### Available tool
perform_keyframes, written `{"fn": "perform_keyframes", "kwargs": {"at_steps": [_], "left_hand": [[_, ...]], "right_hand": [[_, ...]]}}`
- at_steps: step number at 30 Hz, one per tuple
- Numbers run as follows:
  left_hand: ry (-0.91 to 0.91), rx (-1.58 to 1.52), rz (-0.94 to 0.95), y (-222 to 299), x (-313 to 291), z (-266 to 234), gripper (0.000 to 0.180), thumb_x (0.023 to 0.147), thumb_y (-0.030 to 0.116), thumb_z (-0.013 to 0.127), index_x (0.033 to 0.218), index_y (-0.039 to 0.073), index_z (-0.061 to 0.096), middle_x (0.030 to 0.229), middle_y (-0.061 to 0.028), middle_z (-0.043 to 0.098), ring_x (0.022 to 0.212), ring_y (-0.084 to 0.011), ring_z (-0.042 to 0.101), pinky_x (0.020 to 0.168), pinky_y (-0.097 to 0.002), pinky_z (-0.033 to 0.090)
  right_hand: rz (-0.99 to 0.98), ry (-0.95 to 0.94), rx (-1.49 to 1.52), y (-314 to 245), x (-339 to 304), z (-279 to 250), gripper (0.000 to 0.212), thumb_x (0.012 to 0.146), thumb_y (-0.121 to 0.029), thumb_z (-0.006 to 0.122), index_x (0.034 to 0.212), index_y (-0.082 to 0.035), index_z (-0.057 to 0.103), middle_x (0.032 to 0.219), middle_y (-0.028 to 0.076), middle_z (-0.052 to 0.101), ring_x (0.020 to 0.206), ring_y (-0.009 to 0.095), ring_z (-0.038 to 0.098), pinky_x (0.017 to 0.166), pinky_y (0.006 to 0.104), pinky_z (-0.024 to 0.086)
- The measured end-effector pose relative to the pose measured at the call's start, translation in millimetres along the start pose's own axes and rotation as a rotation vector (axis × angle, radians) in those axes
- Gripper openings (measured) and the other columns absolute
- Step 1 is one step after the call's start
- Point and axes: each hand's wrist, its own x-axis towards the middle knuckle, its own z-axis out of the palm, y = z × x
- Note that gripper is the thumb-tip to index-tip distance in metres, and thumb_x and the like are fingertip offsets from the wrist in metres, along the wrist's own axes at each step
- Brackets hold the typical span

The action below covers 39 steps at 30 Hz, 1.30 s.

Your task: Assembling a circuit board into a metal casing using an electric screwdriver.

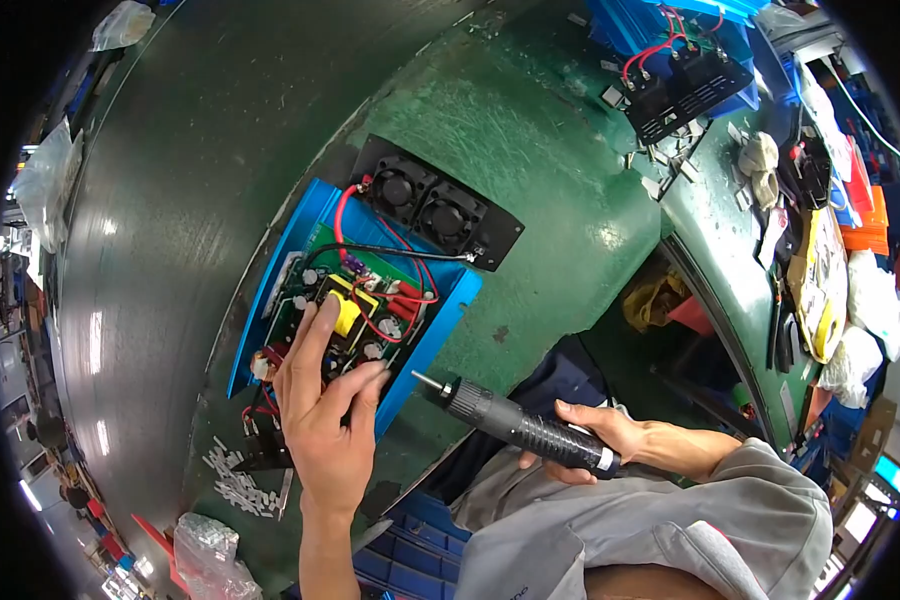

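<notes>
- While the left hand point(330, 430) bends over a blue-cased circuit board point(394, 269) on a counter point(550, 200), its fingers' point(312, 340) hold is unclear.
- The right hand point(602, 432) — fingers clasped around a black electric screwdriver point(505, 420).

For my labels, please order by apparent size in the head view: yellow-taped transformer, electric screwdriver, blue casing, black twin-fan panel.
Blue casing
Black twin-fan panel and electric screwdriver: unsure; screwdriver longer but slimmer
Yellow-taped transformer

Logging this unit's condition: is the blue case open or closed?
Open: no cover lies over the blue case, so its green circuit board and yellow component show from above.
</notes>
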Motion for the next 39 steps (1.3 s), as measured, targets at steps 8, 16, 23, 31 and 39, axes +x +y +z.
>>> {"fn": "perform_keyframes", "kwargs": {"at_steps": [8,16,23,31,39], "left_hand": [[-0.191,0.117,-0.016,22.0,7.6,-18.7,0.019,0.088,0.000,0.064,0.104,0.000,0.073,0.156,-0.0160,0.043,0.145,-0.0395,0.037,0.117,-0.0496,0.031],[-0.264,0.126,-0.033,36.2,-8.6,-19.2,0.033,0.085,0.003,0.054,0.114,-0.009,0.065,0.156,-0.0252,0.038,0.144,-0.0438,0.037,0.117,-0.0586,0.028],[-0.169,0.196,-0.030,31.4,-14.7,-7.9,0.024,0.089,0.005,0.065,0.110,-0.008,0.067,0.150,-0.0196,0.048,0.142,-0.0403,0.042,0.117,-0.0537,0.032],[-0.044,0.196,0.054,29.6,-17.3,6.5,0.021,0.090,0.003,0.064,0.110,-0.005,0.066,0.143,-0.0154,0.056,0.138,-0.0374,0.047,0.114,-0.0544,0.035],[0.371,0.441,0.185,-17.7,7.9,5.6,0.025,0.080,0.013,0.076,0.104,0.007,0.070,0.138,-0.0140,0.059,0.134,-0.0328,0.052,0.114,-0.0552,0.034]], "right_hand": [[0.028,0.227,-0.134,0.9,-3.1,11.5,0.092,0.100,-0.073,0.021,0.136,0.005,0.054,0.068,0.007,0.060,0.059,0.014,0.057,0.056,0.0272,0.047],[0.025,0.217,-0.184,-2.0,-3.6,13.8,0.103,0.093,-0.082,0.026,0.136,0.008,0.053,0.075,0.007,0.060,0.063,0.015,0.058,0.058,0.0281,0.047],[0.004,0.327,-0.415,-2.1,-0.8,20.4,0.093,0.096,-0.078,0.027,0.141,0.000,0.052,0.076,0.007,0.062,0.063,0.013,0.058,0.060,0.0279,0.048],[-0.003,-0.025,0.045,14.3,8.0,0.3,0.096,0.097,-0.077,0.023,0.145,0.003,0.046,0.067,0.009,0.059,0.054,0.017,0.053,0.054,0.0287,0.041],[-0.236,0.575,-0.900,2.4,-42.7,1.3,0.086,0.100,-0.073,0.020,0.118,0.000,0.059,0.083,0.004,0.065,0.075,0.010,0.058,0.072,0.0275,0.047]]}}
